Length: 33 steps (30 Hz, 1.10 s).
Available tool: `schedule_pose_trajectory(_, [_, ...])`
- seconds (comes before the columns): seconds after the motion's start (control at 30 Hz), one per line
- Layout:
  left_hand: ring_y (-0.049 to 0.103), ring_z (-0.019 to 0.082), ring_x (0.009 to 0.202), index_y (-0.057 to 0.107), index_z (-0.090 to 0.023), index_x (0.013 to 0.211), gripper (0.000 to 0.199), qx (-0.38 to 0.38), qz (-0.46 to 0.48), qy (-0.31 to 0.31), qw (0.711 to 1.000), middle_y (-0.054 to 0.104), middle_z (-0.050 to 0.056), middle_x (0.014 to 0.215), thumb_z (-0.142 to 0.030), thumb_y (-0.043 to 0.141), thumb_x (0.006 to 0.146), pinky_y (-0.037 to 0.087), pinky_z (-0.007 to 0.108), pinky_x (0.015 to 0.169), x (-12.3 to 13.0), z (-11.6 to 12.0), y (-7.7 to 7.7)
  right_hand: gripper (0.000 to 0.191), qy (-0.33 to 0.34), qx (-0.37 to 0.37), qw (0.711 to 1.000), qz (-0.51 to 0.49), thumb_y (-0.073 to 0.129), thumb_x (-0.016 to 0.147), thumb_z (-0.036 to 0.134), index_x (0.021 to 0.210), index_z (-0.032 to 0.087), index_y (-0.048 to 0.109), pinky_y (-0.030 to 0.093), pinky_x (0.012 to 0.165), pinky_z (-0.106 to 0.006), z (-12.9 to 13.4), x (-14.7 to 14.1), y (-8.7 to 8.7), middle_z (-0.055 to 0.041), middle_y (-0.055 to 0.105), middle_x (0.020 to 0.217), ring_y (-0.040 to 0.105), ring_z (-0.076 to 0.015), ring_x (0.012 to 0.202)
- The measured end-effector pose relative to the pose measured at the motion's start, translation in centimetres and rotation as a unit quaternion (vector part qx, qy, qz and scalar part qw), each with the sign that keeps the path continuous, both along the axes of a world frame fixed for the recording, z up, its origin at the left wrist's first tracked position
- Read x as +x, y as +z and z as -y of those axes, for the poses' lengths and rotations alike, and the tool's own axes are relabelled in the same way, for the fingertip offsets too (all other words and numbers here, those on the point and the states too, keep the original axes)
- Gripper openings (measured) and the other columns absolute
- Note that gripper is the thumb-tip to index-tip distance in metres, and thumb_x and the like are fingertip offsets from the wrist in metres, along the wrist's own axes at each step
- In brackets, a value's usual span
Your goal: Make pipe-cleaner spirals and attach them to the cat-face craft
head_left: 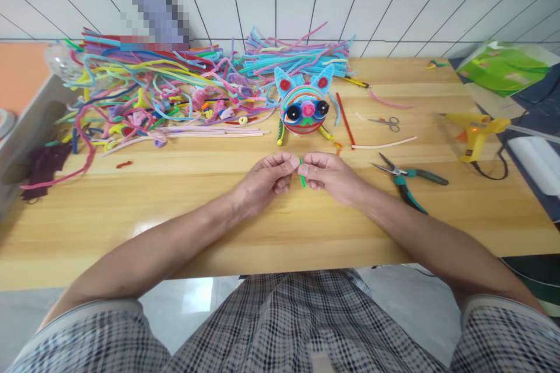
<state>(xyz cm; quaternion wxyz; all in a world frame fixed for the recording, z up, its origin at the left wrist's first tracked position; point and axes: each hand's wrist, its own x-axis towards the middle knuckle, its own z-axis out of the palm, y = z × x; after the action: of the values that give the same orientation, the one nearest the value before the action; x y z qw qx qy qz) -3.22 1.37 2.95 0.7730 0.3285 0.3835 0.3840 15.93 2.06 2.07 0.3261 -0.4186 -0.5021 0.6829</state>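
Short bright-green strip (303, 182), slim, partly hidden, left fingers (284, 170) and right fingers (312, 172) pinched on it

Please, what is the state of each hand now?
Left hand: closed, fingertips at a short, thin green pipe-cleaner piece; grip unclear.
Right hand: closed, pinching that piece.

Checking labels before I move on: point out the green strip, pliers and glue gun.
Green strip (303, 180), head view: on its lower part.
Pliers (398, 172), head view: on the metal joint.
Glue gun (485, 127), head view: on the yellow body.
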Motion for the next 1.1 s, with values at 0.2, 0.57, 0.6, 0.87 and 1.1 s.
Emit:
schedule_pose_trajectory(0.2, [0.041, 0.003, 0.049, 0.066, -0.016, 0.076, 0.059, -0.012, 0.010, 0.004, 1.000, 0.058, -0.005, 0.067, -0.058, 0.104, 0.061, 0.031, 0.018, 0.046, 0.1, -0.1, -0.1, 0.054, -0.010, -0.038, 0.999, -0.017, 0.096, 0.069, 0.063, 0.077, 0.019, 0.066, 0.029, 0.051, -0.023, -0.2, -0.1, -0.1, 0.0053, 0.057, 0.064, 0.045, -0.0075, 0.055])
schedule_pose_trajectory(0.57, [0.037, 0.004, 0.049, 0.071, -0.015, 0.078, 0.058, 0.074, -0.057, -0.015, 0.996, 0.055, -0.006, 0.060, -0.057, 0.105, 0.058, 0.027, 0.020, 0.047, -0.5, -1.3, 0.0, 0.050, 0.022, -0.013, 1.000, -0.004, 0.093, 0.075, 0.058, 0.072, 0.020, 0.061, 0.029, 0.051, -0.024, -0.3, 0.3, 0.1, 0.0056, 0.055, 0.062, 0.045, -0.0078, 0.055])
schedule_pose_trajectory(0.6, [0.036, 0.004, 0.048, 0.068, -0.016, 0.077, 0.059, 0.052, -0.043, -0.001, 0.998, 0.053, -0.007, 0.059, -0.058, 0.106, 0.057, 0.026, 0.020, 0.046, -0.2, -0.7, -0.1, 0.051, 0.014, -0.006, 1.000, -0.003, 0.093, 0.075, 0.060, 0.073, 0.020, 0.061, 0.029, 0.052, -0.024, -0.2, 0.1, -0.1, 0.0058, 0.055, 0.063, 0.044, -0.0079, 0.055])
schedule_pose_trajectory(0.87, [0.043, 0.005, 0.051, 0.065, -0.017, 0.076, 0.057, 0.021, 0.001, -0.008, 1.000, 0.056, -0.005, 0.063, -0.059, 0.101, 0.066, 0.032, 0.020, 0.048, 0.0, -0.2, 0.0, 0.054, 0.014, -0.020, 0.999, -0.023, 0.094, 0.072, 0.064, 0.079, 0.019, 0.065, 0.028, 0.051, -0.025, 0.0, 0.0, -0.2, 0.0057, 0.056, 0.064, 0.044, -0.0080, 0.056])
schedule_pose_trajectory(1.1, [0.042, 0.005, 0.052, 0.075, -0.015, 0.081, 0.049, 0.113, -0.064, -0.056, 0.990, 0.060, -0.004, 0.063, -0.050, 0.104, 0.064, 0.029, 0.020, 0.049, -1.2, -2.2, 0.4, 0.052, 0.055, -0.024, 0.998, -0.020, 0.093, 0.075, 0.061, 0.074, 0.020, 0.061, 0.029, 0.052, -0.025, -0.7, 0.7, 0.4, 0.0056, 0.054, 0.064, 0.044, -0.0081, 0.057])
